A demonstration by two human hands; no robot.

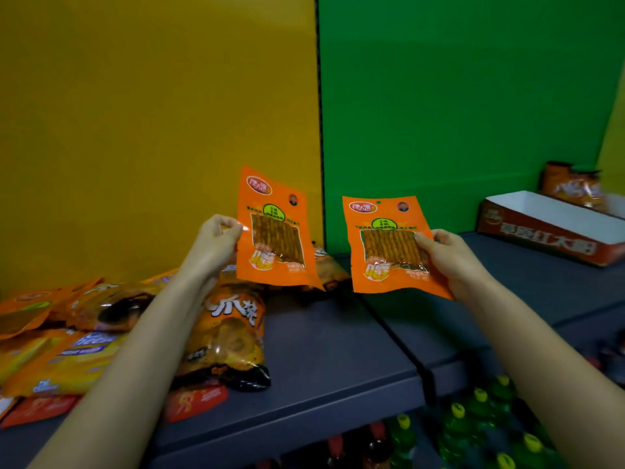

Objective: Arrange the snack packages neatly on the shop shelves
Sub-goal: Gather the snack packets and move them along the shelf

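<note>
I hold two flat orange snack packets upright above the dark grey shelf (324,353). My left hand (216,242) pinches the left edge of the left packet (275,231), in front of the yellow back panel. My right hand (449,258) grips the right side of the right packet (389,245), thumb on its clear window, before the green panel. A jumbled pile of orange snack bags (230,336) lies on the shelf's left part under my left forearm.
An open red and white display carton (548,228) sits at the back right of the shelf, with an orange bag (571,187) behind it. Below the shelf's front edge stand green bottles with yellow caps (480,411). A dark seam divides the two shelf sections.
</note>
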